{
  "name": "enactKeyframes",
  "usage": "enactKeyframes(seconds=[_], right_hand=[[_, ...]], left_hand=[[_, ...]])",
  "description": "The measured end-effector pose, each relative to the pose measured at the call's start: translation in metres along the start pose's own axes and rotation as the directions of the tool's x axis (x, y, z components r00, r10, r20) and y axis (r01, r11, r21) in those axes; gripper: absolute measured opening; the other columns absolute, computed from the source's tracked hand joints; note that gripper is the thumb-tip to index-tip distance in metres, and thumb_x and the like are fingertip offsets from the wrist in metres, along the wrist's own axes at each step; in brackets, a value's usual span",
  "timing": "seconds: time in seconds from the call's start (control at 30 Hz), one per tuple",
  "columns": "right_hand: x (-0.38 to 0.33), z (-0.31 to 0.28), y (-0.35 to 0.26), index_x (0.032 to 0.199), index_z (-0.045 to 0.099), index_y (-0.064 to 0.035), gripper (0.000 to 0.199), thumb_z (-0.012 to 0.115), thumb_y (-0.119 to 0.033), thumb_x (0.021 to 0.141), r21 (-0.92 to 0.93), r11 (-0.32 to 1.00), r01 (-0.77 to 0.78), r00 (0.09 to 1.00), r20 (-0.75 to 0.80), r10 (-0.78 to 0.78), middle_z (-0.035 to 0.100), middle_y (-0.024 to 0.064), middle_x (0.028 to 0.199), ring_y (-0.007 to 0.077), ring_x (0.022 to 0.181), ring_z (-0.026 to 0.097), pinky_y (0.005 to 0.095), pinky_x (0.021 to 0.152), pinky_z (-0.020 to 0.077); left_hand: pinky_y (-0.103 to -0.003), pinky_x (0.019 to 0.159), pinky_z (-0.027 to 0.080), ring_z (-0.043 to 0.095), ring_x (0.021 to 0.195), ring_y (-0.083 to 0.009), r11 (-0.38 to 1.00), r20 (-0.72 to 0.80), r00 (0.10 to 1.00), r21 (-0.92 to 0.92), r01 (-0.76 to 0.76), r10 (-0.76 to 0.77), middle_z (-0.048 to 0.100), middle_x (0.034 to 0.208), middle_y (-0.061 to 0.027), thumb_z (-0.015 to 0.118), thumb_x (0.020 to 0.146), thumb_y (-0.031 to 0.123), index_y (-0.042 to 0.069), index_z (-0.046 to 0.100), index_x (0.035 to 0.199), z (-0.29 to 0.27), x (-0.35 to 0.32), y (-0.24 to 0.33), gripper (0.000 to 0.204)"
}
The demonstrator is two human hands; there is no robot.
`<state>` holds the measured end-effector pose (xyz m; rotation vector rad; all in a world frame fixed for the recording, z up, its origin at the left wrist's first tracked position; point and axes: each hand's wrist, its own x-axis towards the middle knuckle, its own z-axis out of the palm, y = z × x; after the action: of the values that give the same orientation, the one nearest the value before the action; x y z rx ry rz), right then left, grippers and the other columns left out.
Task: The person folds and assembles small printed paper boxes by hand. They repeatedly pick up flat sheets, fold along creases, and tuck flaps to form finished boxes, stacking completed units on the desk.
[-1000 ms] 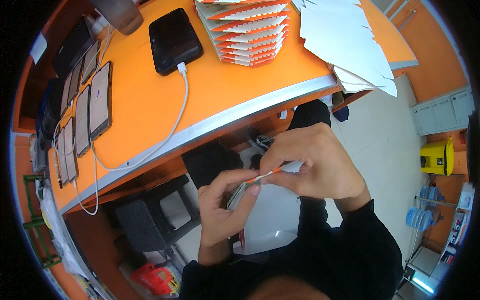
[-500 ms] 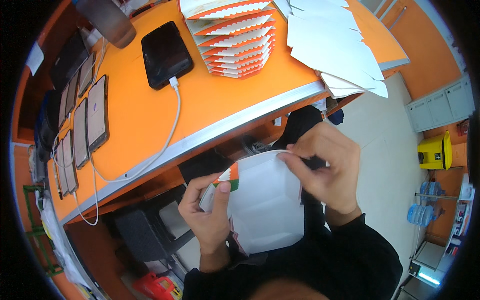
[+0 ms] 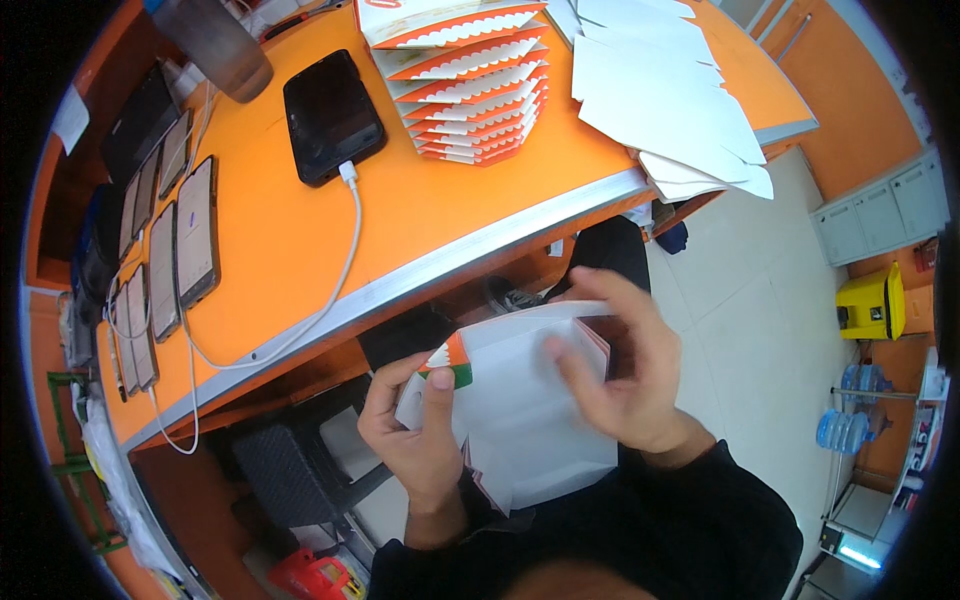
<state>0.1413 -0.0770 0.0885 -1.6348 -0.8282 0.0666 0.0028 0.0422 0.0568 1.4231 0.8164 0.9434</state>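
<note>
A partly folded cardboard food carton (image 3: 530,430) is held over my lap, its plain white inside facing up. My left hand (image 3: 420,420) pinches its left folded corner, thumb on the orange, white and green printed flap (image 3: 450,362). At the carton's far right corner, my right hand (image 3: 640,370) is open, its thumb stretched over the white inside and blurred by motion. The raised right side flap (image 3: 593,350) stands between that thumb and the other fingers, some of which are hidden behind it.
On the orange table (image 3: 270,240) stand nested orange-and-white cartons (image 3: 470,110) beside flat white blanks (image 3: 670,100). A black phone (image 3: 333,117) is plugged into a white cable (image 3: 350,260). Several more phones (image 3: 197,230) lie at the left, near a bottle (image 3: 215,50). The table's metal edge (image 3: 420,285) lies just beyond my hands.
My right hand has let go of the far edge, opened and moved left and slightly nearer. The right side flap now stands up. My left hand keeps its pinch.
</note>
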Motion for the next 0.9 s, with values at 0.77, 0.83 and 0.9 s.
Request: enactKeyframes(seconds=[0.77,0.83,0.9], right_hand=[[0.027,-0.025,0.032,0.097,0.069,-0.0004,0.017,0.079,-0.005,0.083,0.108,0.956,0.271,0.897,0.331,-0.292,0.071,0.0175,0.108,0.0238,0.09,0.071,0.0312,0.078,0.0551],[0.03,-0.029,0.029,0.102,0.07,-0.0015,0.02,0.08,-0.006,0.084,0.189,0.98,0.067,0.918,0.373,-0.135,0.071,0.0145,0.103,0.0193,0.085,0.069,0.0292,0.076,0.053],[0.032,-0.031,0.021,0.108,0.071,-0.002,0.025,0.08,-0.007,0.085,0.304,0.927,-0.217,0.887,0.458,0.058,0.071,0.0106,0.095,0.0145,0.081,0.066,0.0277,0.074,0.051]], left_hand=[[-0.025,0.073,0.049,0.063,0.08,-0.0097,0.99,0.06,0.997,-0.132,0.052,-0.045,0.07,0.087,-0.0075,0.08,0.09,0.017,-0.001,0.069,0.097,-0.006,-0.002,-0.005,0.023],[-0.026,0.075,0.049,0.064,0.083,-0.0109,0.997,0.092,0.996,-0.076,0.02,-0.013,0.071,0.089,-0.0085,0.079,0.09,0.017,-0.002,0.07,0.096,-0.008,-0.003,-0.007,0.022],[-0.027,0.074,0.05,0.064,0.083,-0.0114,0.997,0.13,0.99,-0.053,-0.049,0.056,0.072,0.089,-0.0095,0.079,0.089,0.014,-0.002,0.071,0.096,-0.009,-0.003,-0.003,0.019]])
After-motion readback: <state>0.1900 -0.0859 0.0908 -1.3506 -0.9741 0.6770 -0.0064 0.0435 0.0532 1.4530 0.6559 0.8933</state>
